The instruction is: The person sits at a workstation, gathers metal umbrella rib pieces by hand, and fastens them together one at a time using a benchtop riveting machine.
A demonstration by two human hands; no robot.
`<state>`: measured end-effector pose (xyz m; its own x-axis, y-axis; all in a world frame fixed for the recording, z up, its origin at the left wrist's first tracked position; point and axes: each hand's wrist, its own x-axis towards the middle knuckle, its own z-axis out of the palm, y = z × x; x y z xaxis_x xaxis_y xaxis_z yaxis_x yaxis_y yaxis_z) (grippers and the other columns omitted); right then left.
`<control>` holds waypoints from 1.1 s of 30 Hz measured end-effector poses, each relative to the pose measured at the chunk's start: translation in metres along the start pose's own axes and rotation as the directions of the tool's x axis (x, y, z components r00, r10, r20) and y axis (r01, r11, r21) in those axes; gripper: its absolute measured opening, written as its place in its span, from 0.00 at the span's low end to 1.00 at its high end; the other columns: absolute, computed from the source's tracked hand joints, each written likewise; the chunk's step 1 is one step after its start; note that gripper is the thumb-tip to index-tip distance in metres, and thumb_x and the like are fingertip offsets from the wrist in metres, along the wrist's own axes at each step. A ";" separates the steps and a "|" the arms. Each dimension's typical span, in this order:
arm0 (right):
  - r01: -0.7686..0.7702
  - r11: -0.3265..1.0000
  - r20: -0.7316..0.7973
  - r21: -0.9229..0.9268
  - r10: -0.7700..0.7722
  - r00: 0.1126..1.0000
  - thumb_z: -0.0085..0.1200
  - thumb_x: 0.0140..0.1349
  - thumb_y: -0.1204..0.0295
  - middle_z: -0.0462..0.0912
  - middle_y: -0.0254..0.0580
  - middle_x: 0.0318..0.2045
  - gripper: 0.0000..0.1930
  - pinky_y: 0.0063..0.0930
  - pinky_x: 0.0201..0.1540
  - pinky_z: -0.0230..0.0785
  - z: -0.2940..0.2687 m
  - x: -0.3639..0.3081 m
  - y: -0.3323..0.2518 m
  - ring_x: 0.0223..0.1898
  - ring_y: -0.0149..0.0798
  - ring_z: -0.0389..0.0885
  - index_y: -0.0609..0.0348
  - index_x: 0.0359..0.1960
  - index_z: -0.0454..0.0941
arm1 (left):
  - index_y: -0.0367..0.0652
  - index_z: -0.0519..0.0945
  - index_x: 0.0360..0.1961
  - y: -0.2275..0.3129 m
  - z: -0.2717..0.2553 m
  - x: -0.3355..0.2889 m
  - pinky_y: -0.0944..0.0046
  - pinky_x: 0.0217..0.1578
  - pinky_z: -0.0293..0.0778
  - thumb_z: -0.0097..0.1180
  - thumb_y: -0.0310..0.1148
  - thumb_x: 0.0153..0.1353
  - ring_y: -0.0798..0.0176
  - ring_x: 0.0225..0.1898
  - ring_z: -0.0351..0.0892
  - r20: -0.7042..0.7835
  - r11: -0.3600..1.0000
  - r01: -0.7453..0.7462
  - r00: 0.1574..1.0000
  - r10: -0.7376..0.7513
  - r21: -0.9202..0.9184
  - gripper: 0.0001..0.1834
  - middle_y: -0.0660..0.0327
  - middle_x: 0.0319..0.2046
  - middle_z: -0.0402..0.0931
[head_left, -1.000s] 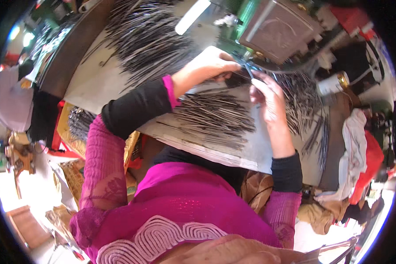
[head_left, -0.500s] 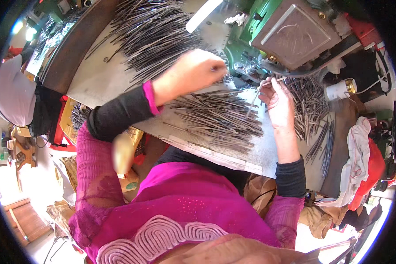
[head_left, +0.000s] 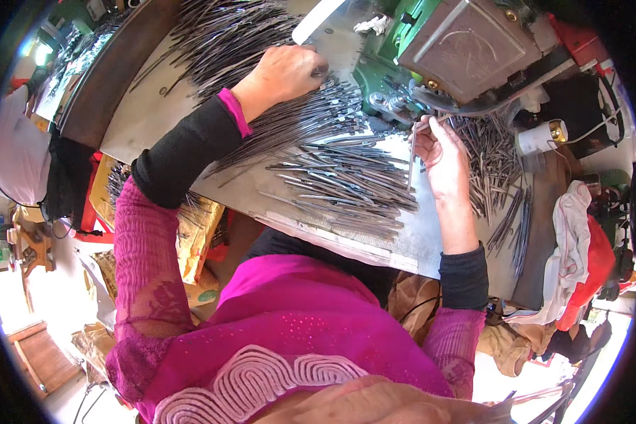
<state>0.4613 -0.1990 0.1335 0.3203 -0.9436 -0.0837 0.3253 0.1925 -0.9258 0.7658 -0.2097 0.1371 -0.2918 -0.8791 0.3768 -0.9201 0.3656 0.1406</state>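
The right hand [head_left: 443, 153], nearer the green machine [head_left: 372, 76], pinches a thin rod [head_left: 411, 168] pointing away from it; the left hand [head_left: 287, 71] curls, inside hidden.

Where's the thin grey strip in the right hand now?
In the head view, right of centre, the thin grey strip points down from the right hand, beside the near strip pile's right end, below the green machine.

No lettering, numbers or signs seem readable, though the edges are distorted.
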 end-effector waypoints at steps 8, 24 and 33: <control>0.002 0.999 0.010 -0.032 -0.002 1.000 0.48 0.64 0.69 0.81 0.39 0.31 0.09 0.21 0.32 0.74 0.004 -0.003 -0.001 0.30 0.30 0.80 0.61 0.38 0.77 | 0.42 0.80 0.35 0.010 0.002 -0.009 0.53 0.36 0.73 0.58 0.36 0.48 0.51 0.35 0.78 -0.071 0.995 -0.052 0.996 0.058 0.083 0.13 0.53 0.31 0.78; -0.047 0.909 0.180 -0.415 0.133 0.975 0.53 0.60 0.72 0.77 0.30 0.25 0.11 0.12 0.27 0.63 0.023 -0.008 -0.015 0.24 0.19 0.72 0.64 0.43 0.76 | 0.38 0.80 0.38 0.046 -0.022 -0.005 0.65 0.31 0.73 0.58 0.34 0.53 0.60 0.26 0.78 -0.026 0.878 -0.074 0.997 0.070 -0.473 0.13 0.53 0.29 0.79; 0.040 0.856 0.076 -0.516 -0.001 0.997 0.55 0.59 0.71 0.76 0.27 0.21 0.10 0.11 0.21 0.58 0.021 0.001 -0.015 0.19 0.17 0.69 0.63 0.40 0.77 | 0.35 0.80 0.37 0.071 -0.016 0.002 0.67 0.26 0.73 0.58 0.36 0.55 0.64 0.20 0.77 0.115 0.715 0.098 0.993 -0.025 -0.692 0.14 0.52 0.26 0.79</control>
<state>0.4751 -0.1972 0.1548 0.3871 -0.9204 -0.0544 -0.1678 -0.0123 -0.9857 0.7038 -0.1810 0.1626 -0.2973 -0.9172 0.2653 -0.5060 0.3870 0.7709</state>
